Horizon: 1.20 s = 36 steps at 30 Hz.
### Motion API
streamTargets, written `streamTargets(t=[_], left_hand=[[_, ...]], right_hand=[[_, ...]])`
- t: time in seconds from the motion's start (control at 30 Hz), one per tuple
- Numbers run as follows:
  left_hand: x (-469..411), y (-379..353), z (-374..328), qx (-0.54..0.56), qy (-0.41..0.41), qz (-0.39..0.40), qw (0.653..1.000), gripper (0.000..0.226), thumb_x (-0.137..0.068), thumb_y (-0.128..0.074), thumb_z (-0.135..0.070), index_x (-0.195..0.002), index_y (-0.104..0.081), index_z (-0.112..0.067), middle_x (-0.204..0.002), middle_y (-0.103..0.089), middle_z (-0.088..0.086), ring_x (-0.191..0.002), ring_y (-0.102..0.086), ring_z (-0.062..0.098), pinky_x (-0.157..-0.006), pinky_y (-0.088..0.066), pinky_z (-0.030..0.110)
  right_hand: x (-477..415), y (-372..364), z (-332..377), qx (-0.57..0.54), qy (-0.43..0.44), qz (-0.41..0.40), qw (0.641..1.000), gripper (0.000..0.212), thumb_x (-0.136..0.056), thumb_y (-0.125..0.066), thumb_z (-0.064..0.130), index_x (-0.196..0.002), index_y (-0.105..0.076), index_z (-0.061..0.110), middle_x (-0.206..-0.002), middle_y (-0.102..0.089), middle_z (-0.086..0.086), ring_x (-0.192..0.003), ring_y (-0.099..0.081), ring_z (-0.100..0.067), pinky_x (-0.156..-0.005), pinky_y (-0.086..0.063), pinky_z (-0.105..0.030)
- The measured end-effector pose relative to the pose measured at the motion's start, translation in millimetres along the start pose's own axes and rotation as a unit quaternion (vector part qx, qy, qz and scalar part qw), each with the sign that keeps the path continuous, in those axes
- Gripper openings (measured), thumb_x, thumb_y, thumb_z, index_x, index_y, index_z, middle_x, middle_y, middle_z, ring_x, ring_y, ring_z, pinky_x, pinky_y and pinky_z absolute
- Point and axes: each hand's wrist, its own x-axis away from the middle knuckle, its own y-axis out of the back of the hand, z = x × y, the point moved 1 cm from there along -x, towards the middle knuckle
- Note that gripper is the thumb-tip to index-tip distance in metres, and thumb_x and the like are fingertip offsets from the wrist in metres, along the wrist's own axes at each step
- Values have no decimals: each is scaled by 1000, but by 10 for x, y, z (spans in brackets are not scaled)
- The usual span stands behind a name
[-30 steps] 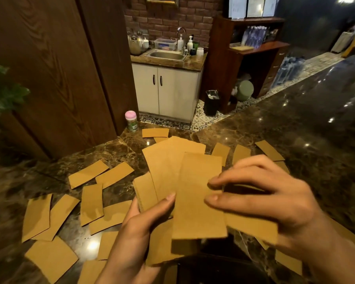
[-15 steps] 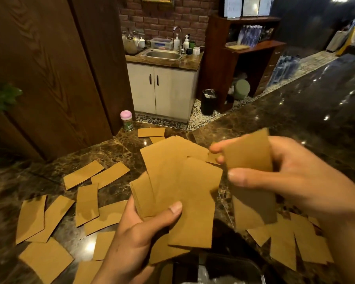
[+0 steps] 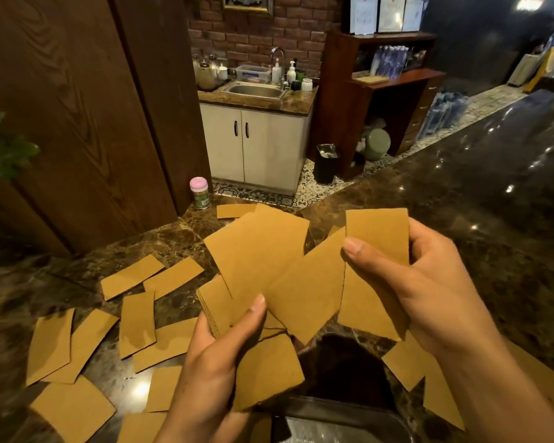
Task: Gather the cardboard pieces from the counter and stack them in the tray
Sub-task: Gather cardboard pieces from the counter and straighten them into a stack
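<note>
Right hand brought single cardboard piece beside fan of pieces gripped in left hand.

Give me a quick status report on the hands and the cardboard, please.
Left hand shut on fanned cardboard stack. Right hand shut on single piece. Many loose pieces on counter. Tray below, nothing blocking.

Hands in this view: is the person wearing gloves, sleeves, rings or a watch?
No. The left hand and right hand are bare, with no gloves, rings or watch in sight. Both forearms are uncovered as far as the frame shows. The thumbnails are short and unpainted.
</note>
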Motion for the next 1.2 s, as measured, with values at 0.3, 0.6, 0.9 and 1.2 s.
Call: streamTargets(t=[0.3,0.6,0.9,1.2], left_hand=[[9,-20,-26,-32,-10,45,998,55,-69,-72,-12,-120,-60,-26,-96,-79,10,-85,-76,31,-84,-55,48],[23,-12,-29,5,-21,28,999,52,-66,-70,-8,-113,-61,-29,-88,-80,8,-76,-77,30,-76,-56,45],[27,-11,9,-30,-29,51,998,59,-66,-72,-9,-119,-56,-27,-87,-79,7,-76,-77,27,-68,-61,46],[61,55,-42,33,41,73,996,40,-68,-68,-16,-107,-60,-22,-82,-79,14,-58,-74,33,-45,-60,41]], right_hand=[[59,20,35,243,-54,291,924,20,-80,-84,34,-92,-69,39,-87,-74,16,-78,-75,-9,-67,-59,-21],[74,14,-101,26,-100,204,973,34,-77,-88,23,-106,-70,17,-97,-77,-5,-88,-76,-23,-72,-64,-36],[228,-258,-213,-186,-113,68,974,32,-79,-71,8,-109,-71,19,-105,-80,-7,-92,-79,-27,-63,-65,-41],[128,167,-52,379,400,198,810,32,-86,-72,28,-117,-76,20,-120,-68,-2,-113,-62,-21,-89,-54,-34]])
